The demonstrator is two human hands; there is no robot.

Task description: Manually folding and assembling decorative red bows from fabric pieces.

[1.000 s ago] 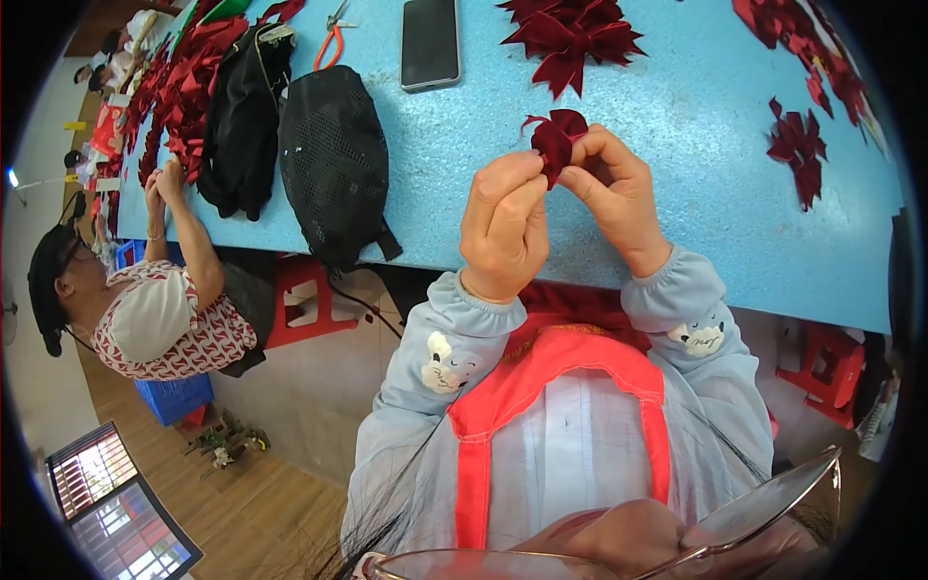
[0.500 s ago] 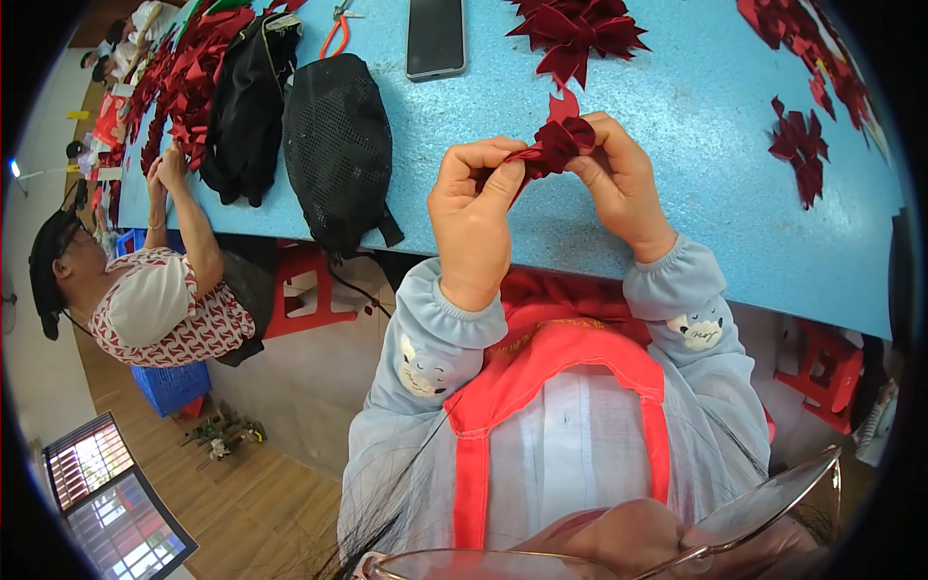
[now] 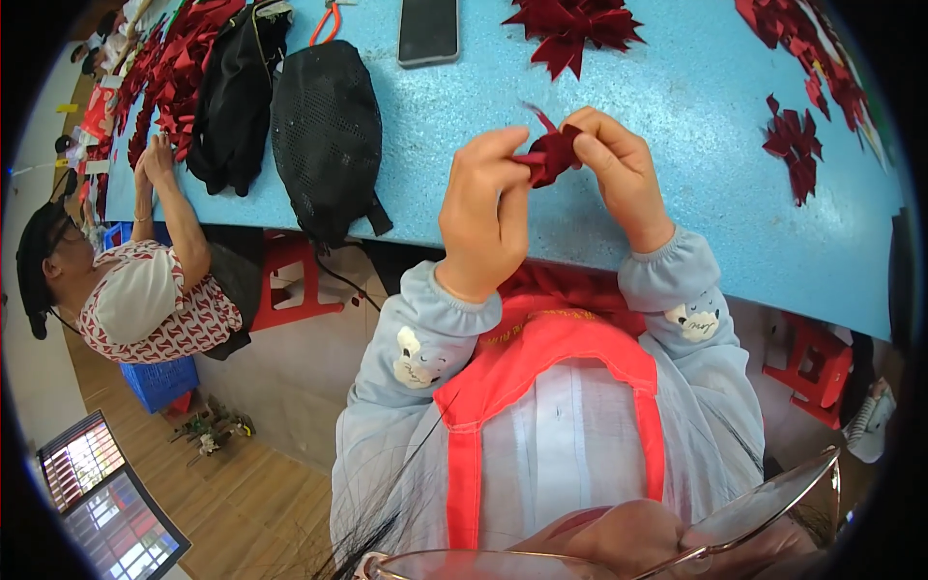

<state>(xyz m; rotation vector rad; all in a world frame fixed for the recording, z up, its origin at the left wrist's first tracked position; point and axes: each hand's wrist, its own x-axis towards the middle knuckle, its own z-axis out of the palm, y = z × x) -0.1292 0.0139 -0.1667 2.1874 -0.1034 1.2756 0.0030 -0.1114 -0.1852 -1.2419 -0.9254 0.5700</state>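
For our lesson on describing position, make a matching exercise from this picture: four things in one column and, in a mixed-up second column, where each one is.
Things:
1. small dark red piece
2. phone
3. black mesh bag
4. red stool

Places:
A. flat on the blue table, near its far edge
B. under the table's edge, on the floor
C. pinched between the left hand and the right hand
D. lying on the table, its lower end reaching over the near edge

Pairs: 1-C, 2-A, 3-D, 4-B
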